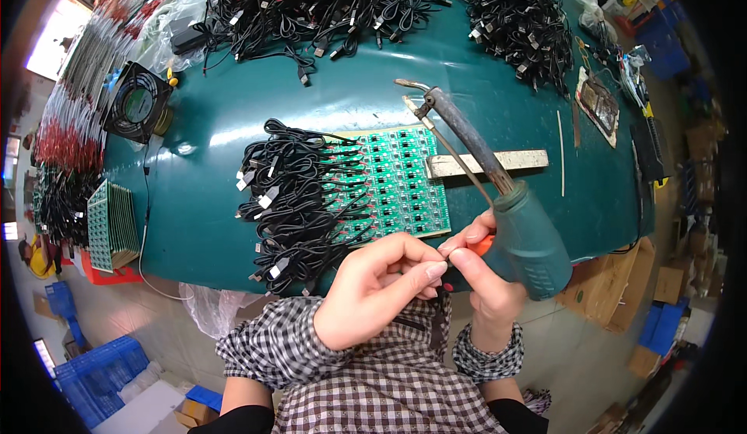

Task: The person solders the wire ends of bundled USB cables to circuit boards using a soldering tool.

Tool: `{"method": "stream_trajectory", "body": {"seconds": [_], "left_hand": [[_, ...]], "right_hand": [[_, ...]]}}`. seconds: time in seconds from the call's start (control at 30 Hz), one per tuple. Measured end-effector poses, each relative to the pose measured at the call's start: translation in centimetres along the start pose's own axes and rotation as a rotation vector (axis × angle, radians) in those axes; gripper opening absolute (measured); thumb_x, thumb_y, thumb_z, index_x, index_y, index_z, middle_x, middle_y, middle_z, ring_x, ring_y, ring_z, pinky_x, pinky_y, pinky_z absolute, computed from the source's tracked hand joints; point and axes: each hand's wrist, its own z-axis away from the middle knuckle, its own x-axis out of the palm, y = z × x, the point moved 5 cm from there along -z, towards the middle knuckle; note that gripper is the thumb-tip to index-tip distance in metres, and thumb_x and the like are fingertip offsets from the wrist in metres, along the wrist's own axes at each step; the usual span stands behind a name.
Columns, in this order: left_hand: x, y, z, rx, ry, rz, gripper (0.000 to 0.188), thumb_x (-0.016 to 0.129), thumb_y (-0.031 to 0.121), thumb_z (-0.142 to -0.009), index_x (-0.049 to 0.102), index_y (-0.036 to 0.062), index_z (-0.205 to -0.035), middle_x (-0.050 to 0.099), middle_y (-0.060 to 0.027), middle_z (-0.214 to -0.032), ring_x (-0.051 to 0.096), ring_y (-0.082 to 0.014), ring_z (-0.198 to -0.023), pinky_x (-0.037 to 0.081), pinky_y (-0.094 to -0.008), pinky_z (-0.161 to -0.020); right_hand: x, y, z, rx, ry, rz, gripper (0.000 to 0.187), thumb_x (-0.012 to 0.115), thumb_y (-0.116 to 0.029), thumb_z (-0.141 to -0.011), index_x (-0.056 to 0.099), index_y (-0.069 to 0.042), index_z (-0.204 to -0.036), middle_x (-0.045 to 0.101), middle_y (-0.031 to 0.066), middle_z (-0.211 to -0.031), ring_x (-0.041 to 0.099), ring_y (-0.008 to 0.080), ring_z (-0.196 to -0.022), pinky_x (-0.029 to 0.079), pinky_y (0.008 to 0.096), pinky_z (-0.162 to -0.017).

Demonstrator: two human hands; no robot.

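My left hand [381, 282] is closed in a pinch, its thumb and index fingertips meeting my right fingertips over something too small to make out. My right hand [490, 286] is closed too, around a soldering gun [533, 239] with a green handle, an orange trigger and a bent metal barrel. The barrel points up and to the left. Just beyond my hands lies a panel of green circuit boards [397, 181]. Black cables [288, 193] with red and black wire ends run onto its left side. Part of its near edge is hidden by my left hand.
A pale bar [489, 163] touches the panel's right edge. Heaps of black cables [327, 2] lie at the back of the green table [202, 224]. At left stand a small fan [137, 103] and stacked boards [111, 224]. A dirty metal tray [597, 105] sits far right.
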Motion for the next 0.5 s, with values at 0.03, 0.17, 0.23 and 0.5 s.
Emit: {"method": "stream_trajectory", "body": {"seconds": [0.03, 0.17, 0.23, 0.5], "left_hand": [[0.1, -0.1, -0.2, -0.027, -0.022, 0.041, 0.014, 0.062, 0.007, -0.095, 0.060, -0.0040, -0.103, 0.063, -0.0037, -0.092, 0.062, -0.0076, -0.080, 0.055, -0.0224, -0.069], [0.6, 0.1, -0.1, -0.021, 0.016, 0.032, 0.011, 0.061, 0.006, -0.096, 0.058, -0.0027, -0.101, 0.062, -0.0035, -0.091, 0.063, -0.0080, -0.079, 0.056, -0.0227, -0.070], [0.9, -0.2, -0.2, -0.057, -0.012, 0.083, 0.011, 0.061, 0.006, -0.096, 0.056, -0.0022, -0.102, 0.062, -0.0037, -0.090, 0.064, -0.0086, -0.078, 0.057, -0.0230, -0.071], [1.1, -1.0, -0.4, -0.086, -0.094, 0.156, 0.013, 0.060, 0.004, -0.096, 0.052, -0.0011, -0.105, 0.060, -0.0041, -0.091, 0.063, -0.0085, -0.076, 0.056, -0.0231, -0.070]], "right_hand": [[0.0, -0.1, 0.1, -0.030, -0.008, -0.004, 0.044, 0.063, 0.011, -0.078, 0.048, 0.002, -0.118, 0.054, 0.0094, -0.096, 0.066, 0.0215, -0.084, 0.058, 0.0379, -0.077], [-0.5, -0.3, 0.2, -0.087, -0.052, -0.081, 0.039, 0.063, 0.010, -0.081, 0.049, 0.000, -0.116, 0.053, 0.0082, -0.100, 0.065, 0.0203, -0.088, 0.057, 0.0364, -0.080], [-0.6, -0.1, 0.2, -0.096, -0.097, -0.153, 0.035, 0.063, 0.011, -0.084, 0.050, 0.000, -0.114, 0.053, 0.0072, -0.104, 0.065, 0.0187, -0.093, 0.056, 0.0346, -0.083], [-1.5, 1.2, -0.1, 0.038, -0.059, -0.268, 0.044, 0.065, 0.004, -0.081, 0.046, -0.002, -0.120, 0.053, 0.0070, -0.099, 0.063, 0.0201, -0.084, 0.056, 0.0375, -0.077]]}}
